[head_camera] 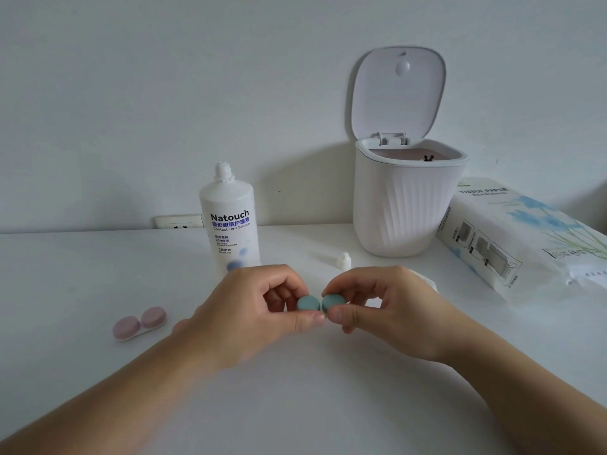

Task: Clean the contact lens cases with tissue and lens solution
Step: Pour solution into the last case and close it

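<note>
Head view: both hands [262,303] pinch teal case [320,304] mid-table.

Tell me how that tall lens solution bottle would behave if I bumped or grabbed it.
The lens solution bottle stands tall on a narrow base, so a bump high up would probably tip it. Its round body would likely roll if it fell. Its smooth plastic may feel slippery; fullness can't be judged.

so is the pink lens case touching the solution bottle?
Apart. The head view shows the pink lens case lying on the table well left of and nearer than the solution bottle, with bare white tabletop plainly between them.
</note>
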Tool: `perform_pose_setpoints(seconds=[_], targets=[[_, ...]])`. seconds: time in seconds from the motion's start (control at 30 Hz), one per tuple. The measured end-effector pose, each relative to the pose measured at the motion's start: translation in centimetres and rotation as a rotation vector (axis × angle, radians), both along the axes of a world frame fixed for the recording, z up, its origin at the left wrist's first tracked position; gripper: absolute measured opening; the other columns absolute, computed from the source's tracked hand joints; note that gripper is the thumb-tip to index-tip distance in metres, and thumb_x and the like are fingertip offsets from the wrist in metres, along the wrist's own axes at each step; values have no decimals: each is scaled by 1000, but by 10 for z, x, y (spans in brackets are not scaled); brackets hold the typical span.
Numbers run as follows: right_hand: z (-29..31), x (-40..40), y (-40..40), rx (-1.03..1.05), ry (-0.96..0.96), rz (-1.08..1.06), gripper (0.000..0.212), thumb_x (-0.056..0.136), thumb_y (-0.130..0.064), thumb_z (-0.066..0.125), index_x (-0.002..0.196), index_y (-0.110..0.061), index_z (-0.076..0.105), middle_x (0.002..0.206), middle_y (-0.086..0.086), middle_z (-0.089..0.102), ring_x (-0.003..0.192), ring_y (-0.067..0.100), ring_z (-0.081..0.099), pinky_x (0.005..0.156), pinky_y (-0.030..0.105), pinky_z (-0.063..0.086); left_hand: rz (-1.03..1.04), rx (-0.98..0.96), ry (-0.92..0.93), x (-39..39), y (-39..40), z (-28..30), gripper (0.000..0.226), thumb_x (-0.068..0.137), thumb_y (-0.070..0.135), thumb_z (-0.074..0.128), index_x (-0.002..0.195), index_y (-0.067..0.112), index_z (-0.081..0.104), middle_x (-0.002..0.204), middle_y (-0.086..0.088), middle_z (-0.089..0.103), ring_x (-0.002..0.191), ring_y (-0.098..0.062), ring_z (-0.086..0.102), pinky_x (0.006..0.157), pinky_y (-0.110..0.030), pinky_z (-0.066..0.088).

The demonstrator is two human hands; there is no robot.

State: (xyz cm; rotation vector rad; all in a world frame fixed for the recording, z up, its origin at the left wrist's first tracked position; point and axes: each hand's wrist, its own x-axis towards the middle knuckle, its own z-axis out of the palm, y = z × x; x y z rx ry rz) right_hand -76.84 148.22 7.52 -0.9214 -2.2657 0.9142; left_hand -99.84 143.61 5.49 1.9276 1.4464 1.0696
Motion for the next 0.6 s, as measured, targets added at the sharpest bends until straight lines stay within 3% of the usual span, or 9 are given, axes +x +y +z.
perform_pose_setpoints(seconds=[0.07, 0.13, 0.3, 0.47, 0.6], targets=[[0, 0, 0, -1, -4, 16, 7, 87, -31, 78, 92, -33, 74, 73, -24, 70, 69, -3, 66, 70, 3, 43, -37, -29, -26, -1, 0, 2, 32, 66, 54, 88, 81, 31, 72, 72, 10, 68, 62, -1, 57, 56, -11, 42], [0, 0, 0, 2, -12, 24, 7, 87, -31, 78, 92, -33, 74, 72, -23, 70, 69, -4, 65, 70, 2, 42, -64, -73, -35, -1, 0, 4, 27, 67, 47, 87, 82, 30, 73, 78, 11, 72, 68, 0, 62, 62, -10, 45], [-1, 1, 0, -14, -14, 62, 9, 86, -31, 78, 94, -31, 75, 74, -21, 71, 70, -1, 67, 71, 5, 44, -118, -133, -39, -3, 2, 5, 37, 61, 56, 82, 89, 32, 74, 88, 4, 76, 84, -13, 71, 79, -29, 58], [-2, 2, 0, -1, -37, 77, 6, 87, -31, 78, 93, -31, 75, 73, -21, 71, 69, -4, 64, 71, 3, 43, -151, -162, -6, -5, 3, 4, 37, 63, 57, 79, 92, 34, 74, 90, 4, 76, 86, -16, 71, 84, -38, 58], [-7, 2, 3, -53, -22, 107, 6, 88, -29, 76, 94, -30, 74, 78, -6, 73, 71, 6, 67, 72, 19, 52, -149, -165, 119, -5, 3, 2, 35, 69, 62, 72, 97, 41, 70, 91, 9, 73, 85, -16, 69, 83, -43, 56]])
